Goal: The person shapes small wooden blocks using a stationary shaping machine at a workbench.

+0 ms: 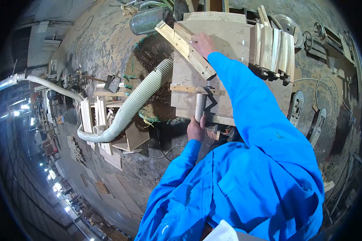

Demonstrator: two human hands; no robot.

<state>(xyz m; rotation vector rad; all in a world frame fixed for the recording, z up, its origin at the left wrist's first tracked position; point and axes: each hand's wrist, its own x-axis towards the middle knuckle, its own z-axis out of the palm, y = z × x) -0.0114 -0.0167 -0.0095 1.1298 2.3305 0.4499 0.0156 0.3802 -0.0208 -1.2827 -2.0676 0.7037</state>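
My left hand (196, 129) is closed around the near end of a smooth pale cylinder (200, 105), whose material I cannot make out. The cylinder's far end meets a narrow wooden strip (189, 89) lying across the worktable (225, 34). Farther up, my right hand (204, 44) bends its fingers over the edge of a wooden slat (186, 50) with small dark holes, set diagonally over the table's left side. Its fingertips are partly hidden. Behind that slat, a second piece of wood (182, 31) shows beside my fingers.
Curved wooden pieces (274, 50) stand in a row on the table's right. A ribbed hose (145, 94) runs into a large woven basket (132, 66) at the left. A metal motor (149, 22) sits beyond it. Stacked wood strips (86, 120) stand on the floor.
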